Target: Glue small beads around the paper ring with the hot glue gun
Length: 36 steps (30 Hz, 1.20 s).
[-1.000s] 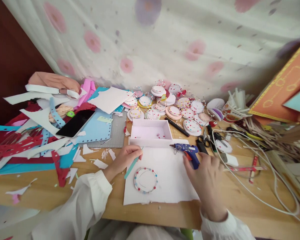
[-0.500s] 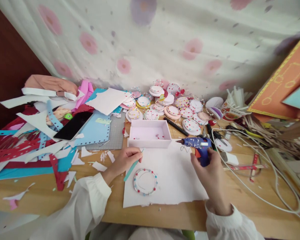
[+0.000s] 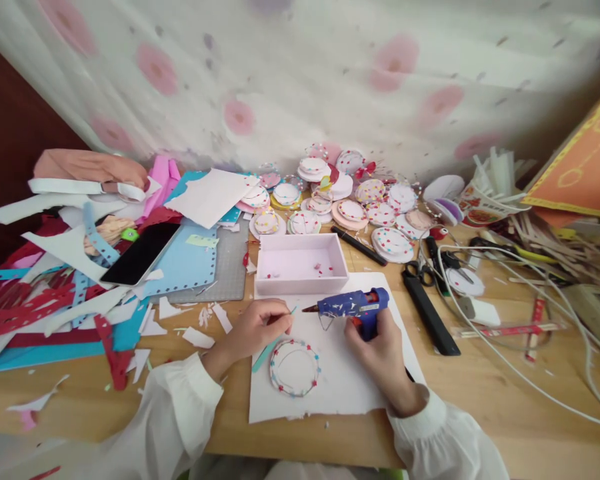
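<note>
My left hand [image 3: 254,328] is closed in a pinch on slim teal tweezers [image 3: 266,355], whose thin tip pokes out past my fingertips. My right hand [image 3: 380,352] grips a blue hot glue gun [image 3: 350,305] by its handle. The gun's nozzle points left, close to the tweezers' tip but apart from it. Below, a ring of beaded wire [image 3: 316,382] with red, blue and white beads lies on a white sheet of paper [image 3: 347,373]. Behind the hands stands an open white box [image 3: 300,285] with a few small red and pink bits inside.
Many round card pieces with beaded wire [image 3: 353,212] crowd the back. Paper scraps [image 3: 70,260] and a phone [image 3: 141,253] cover the left. On the right lie scissors [image 3: 420,273], a black case [image 3: 433,317], a white cable [image 3: 525,373] and a cup of glue sticks [image 3: 490,197].
My right hand has brought the glue gun leftward, so its nozzle is now near the left fingertips. The black case has come into sight. My view has shifted slightly.
</note>
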### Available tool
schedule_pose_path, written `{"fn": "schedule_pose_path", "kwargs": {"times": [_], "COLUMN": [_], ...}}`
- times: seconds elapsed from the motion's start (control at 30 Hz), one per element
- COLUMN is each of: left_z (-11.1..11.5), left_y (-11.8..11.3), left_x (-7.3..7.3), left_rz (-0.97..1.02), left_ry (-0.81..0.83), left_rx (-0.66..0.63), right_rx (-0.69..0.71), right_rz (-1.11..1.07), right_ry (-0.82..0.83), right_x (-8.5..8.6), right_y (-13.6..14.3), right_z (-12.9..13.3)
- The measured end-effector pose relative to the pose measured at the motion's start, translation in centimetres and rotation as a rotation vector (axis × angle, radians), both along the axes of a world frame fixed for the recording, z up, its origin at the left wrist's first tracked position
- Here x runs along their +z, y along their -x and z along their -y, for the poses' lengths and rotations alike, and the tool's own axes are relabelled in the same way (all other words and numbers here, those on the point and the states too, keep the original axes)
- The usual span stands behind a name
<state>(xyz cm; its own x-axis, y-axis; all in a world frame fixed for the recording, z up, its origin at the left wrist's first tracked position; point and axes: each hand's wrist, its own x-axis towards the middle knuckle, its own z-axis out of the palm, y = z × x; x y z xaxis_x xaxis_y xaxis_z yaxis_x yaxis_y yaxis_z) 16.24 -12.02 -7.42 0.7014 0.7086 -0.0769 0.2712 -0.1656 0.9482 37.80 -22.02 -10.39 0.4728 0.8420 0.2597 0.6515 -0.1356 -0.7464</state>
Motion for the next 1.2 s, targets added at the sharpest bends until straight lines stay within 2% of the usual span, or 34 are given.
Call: {"fn": "schedule_pose_path", "kwargs": {"times": [0.23, 0.53, 1.2], "left_z": [-0.02, 0.06, -0.01], "left_y": [0.01, 0.02, 0.05], "left_x": [-0.31, 0.23, 0.28], "left_rz": [0.012, -0.008, -0.024], "left_ry": [0.004, -0.004, -0.008], "left_rx": [-0.008, -0.016, -0.018], "right_rx": [-0.020, 0.015, 0.021], "right_rz": [0.039, 0.058, 0.092], "right_ry": [0.004, 0.043, 0.053], "right_x": [-0.24, -0.33, 0.11], "right_y": [0.03, -0.08, 0.02], "right_z": [-0.03, 0.19, 0.15]}}
